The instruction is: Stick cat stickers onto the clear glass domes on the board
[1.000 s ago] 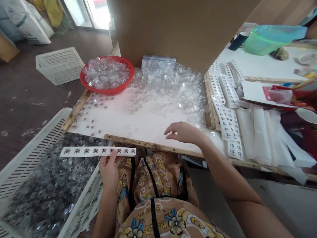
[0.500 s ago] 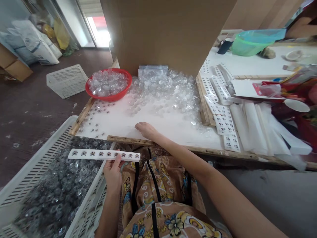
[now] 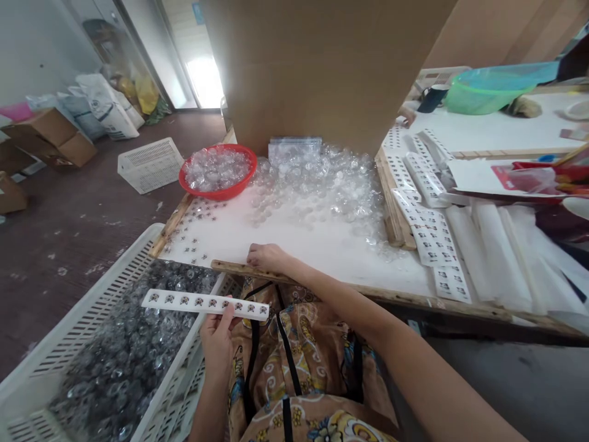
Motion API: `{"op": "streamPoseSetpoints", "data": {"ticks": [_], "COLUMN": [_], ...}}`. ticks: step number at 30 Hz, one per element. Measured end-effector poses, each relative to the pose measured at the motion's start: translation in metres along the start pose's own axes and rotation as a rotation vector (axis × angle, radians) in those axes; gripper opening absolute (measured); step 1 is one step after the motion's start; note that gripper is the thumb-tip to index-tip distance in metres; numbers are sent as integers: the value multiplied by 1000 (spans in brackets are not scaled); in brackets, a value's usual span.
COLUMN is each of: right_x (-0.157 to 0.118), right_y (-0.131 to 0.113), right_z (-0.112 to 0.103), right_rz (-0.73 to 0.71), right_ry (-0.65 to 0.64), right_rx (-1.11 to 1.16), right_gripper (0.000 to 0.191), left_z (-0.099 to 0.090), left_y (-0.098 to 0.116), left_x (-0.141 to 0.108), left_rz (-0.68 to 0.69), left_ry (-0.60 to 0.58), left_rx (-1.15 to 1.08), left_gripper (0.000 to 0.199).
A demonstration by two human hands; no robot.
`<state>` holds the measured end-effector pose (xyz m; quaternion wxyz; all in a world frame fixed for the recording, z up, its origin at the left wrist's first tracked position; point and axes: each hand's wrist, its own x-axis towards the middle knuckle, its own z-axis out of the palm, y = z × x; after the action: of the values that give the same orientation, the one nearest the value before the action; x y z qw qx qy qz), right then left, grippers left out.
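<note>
My left hand (image 3: 218, 334) is closed on a white sticker strip (image 3: 191, 301) printed with a row of small animal faces, thumb on top near its right end. The strip lies level over the edge of a white plastic crate (image 3: 168, 374) holding many clear plastic pieces (image 3: 115, 362). My right hand (image 3: 267, 256) rests at the front of the white tabletop (image 3: 294, 236), by the wooden edge strip (image 3: 230, 267). Its fingers are curled, and what they may hold is hidden. Small face stickers (image 3: 193, 248) lie scattered on the tabletop's left side.
A red basin (image 3: 221, 191) of clear pieces stands at the table's back left. More clear plastic domes (image 3: 340, 178) are heaped before a large cardboard sheet (image 3: 322, 73). Sticker sheets (image 3: 426, 230) lie on the right. Another person's hand (image 3: 406, 116) shows at the back right.
The view has shifted, so the scene sits lower and further right. My right hand has drawn closer to the table's front edge, its fingers more curled. My left hand still holds the strip.
</note>
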<state>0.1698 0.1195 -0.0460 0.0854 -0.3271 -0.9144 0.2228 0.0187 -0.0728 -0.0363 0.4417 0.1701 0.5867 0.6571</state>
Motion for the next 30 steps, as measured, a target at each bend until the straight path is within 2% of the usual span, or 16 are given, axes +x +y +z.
{"op": "streamPoseSetpoints", "data": {"ticks": [5,9,11,14,18,21,25,28,30], "right_x": [9,6,0,-13,-16,8,66,105,116], "right_y": [4,26,39,51,59,67,79,85,88], "right_z": [-3,-21,-27,-31,-38,-45,-45,-39,-33], "right_rz": [48,271,376,436,479,421,281,254,246], "right_ry": [60,157,169,157,203,283,305,227,181], "right_rx": [60,127,139,132,94,22,-110,-157,-160], "right_gripper": [14,28,24,15,23,43,67,70,64], "left_z": [-3,-1,1,4,5,5,11,19,22], "left_y": [0,0,-3,-11,-20,-23,-23,-20,-18], "left_x": [-5,-5,-3,2,9,14,20,23,23], "left_rz": [-7,-30,-52,-75,-112,-139,-131,-129,-126], "left_ry": [10,12,7,-12,-44,-47,-6,39,64], "left_rx": [-9,-13,-6,13,56,86,94,55,44], "left_gripper": [46,47,47,47,47,49,51,49,48]}}
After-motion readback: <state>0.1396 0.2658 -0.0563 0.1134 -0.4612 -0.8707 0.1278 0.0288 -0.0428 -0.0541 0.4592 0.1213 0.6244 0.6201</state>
